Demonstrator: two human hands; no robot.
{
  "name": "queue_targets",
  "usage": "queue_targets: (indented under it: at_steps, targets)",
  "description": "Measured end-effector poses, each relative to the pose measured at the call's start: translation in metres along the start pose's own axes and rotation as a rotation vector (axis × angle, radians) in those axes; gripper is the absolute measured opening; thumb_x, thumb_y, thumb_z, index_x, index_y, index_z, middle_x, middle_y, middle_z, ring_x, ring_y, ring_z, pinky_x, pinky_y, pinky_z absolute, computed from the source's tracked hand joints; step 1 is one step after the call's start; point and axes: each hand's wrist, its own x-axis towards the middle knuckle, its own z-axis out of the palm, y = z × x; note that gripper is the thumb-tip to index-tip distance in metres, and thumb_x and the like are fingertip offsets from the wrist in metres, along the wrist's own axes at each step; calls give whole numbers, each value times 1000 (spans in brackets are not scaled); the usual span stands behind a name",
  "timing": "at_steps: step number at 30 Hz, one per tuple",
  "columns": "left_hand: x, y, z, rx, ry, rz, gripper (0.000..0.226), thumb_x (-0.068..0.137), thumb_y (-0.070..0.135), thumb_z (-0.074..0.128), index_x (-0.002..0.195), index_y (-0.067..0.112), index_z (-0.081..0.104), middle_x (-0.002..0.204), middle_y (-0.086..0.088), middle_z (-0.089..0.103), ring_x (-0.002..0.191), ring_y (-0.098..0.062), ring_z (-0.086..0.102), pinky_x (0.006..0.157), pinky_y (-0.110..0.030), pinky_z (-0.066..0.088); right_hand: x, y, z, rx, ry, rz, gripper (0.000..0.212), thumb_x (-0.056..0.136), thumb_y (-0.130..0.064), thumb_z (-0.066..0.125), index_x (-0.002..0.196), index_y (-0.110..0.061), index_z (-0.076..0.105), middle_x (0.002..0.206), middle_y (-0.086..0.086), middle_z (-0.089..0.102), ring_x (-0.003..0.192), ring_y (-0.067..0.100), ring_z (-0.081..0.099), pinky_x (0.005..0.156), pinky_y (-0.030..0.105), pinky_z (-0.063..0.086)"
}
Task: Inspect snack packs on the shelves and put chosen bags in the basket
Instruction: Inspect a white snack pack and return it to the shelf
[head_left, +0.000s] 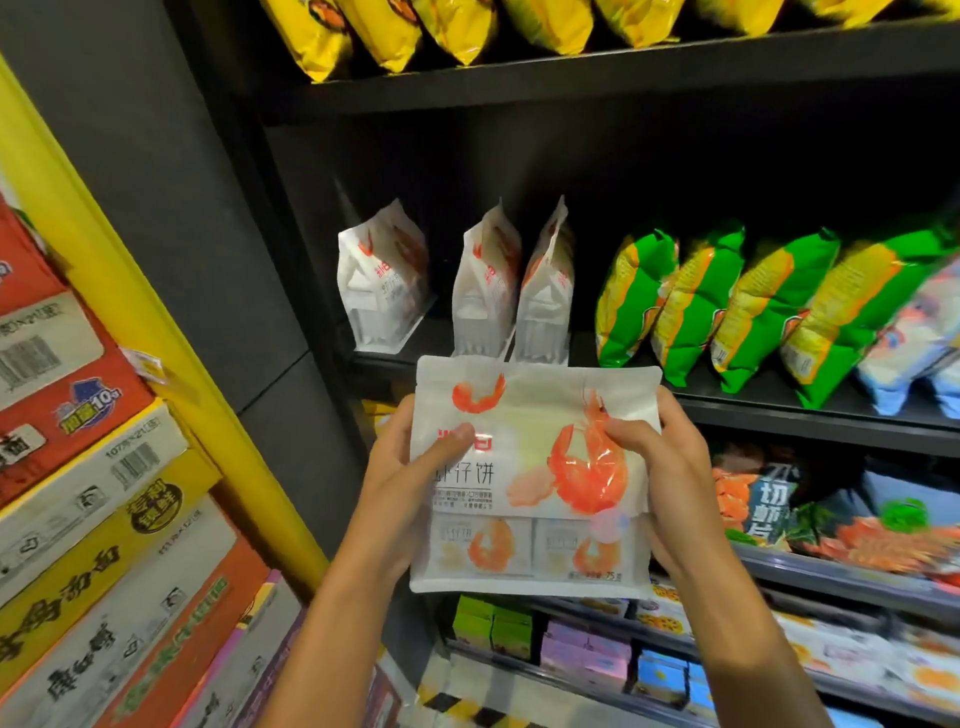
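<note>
Shrimp bag (530, 478): light, crinkly, slippery; pinched at side edges by left hand (402, 483) and right hand (670, 483).

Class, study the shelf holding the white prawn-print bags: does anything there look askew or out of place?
Mildly. Three white prawn-print bags stand unevenly: one sits apart at the left, leaving a gap. Nothing looks spilled or torn. Both hands, left and right, grip a fourth bag.

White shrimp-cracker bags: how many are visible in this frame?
4. One white shrimp-cracker bag is held by the left hand and right hand; three stand on the middle shelf behind it. Others may be hidden.
</note>
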Motion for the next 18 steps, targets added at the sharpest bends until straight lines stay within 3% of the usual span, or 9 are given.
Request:
queue_targets:
  at_steps: [3,6,8,11,14,18]
  targets:
    - [2,-3,0,-82,-28,-35,40,84,4,71,123,13,67,119,-22,72,103,-37,72,78,-41,62,-2,-1,-2,-41,3,-39,29,79,-7,66,99,-25,76,99,5,76,95,25,71,86,42,53]
    - [3,-10,-1,-114,-43,-37,37,75,-2,76,109,11,72,115,-21,73,101,-38,72,77,-43,61,-4,1,-4,-63,15,-84,26,75,-1,58,76,-23,71,83,5,70,81,19,64,75,36,48]
    - [4,-16,-2,-138,-42,-28,29,70,-8,71,90,13,75,105,-12,74,95,-35,72,71,-39,59,-7,3,-6,-65,15,-122,34,75,8,54,65,-22,68,77,5,69,78,20,63,73,35,48]
    - [4,-22,0,-227,-66,-15,31,59,-13,69,58,17,64,93,0,70,90,-22,72,66,-33,60,-12,7,-8,-19,24,-180,44,72,18,47,57,-20,65,73,9,71,78,24,68,71,31,53]
    - [2,-30,-1,-250,-122,-4,24,53,0,75,56,19,60,92,0,66,90,-21,69,67,-33,59,-15,14,-12,3,40,-236,42,71,15,45,54,-20,60,72,14,70,76,25,66,69,33,49]
    - [-1,-40,0,-325,-221,-3,38,45,16,94,55,22,57,92,2,56,95,-20,59,80,-36,53,-25,20,-12,57,63,-330,28,75,8,45,58,-12,54,69,18,64,73,27,64,70,31,51]
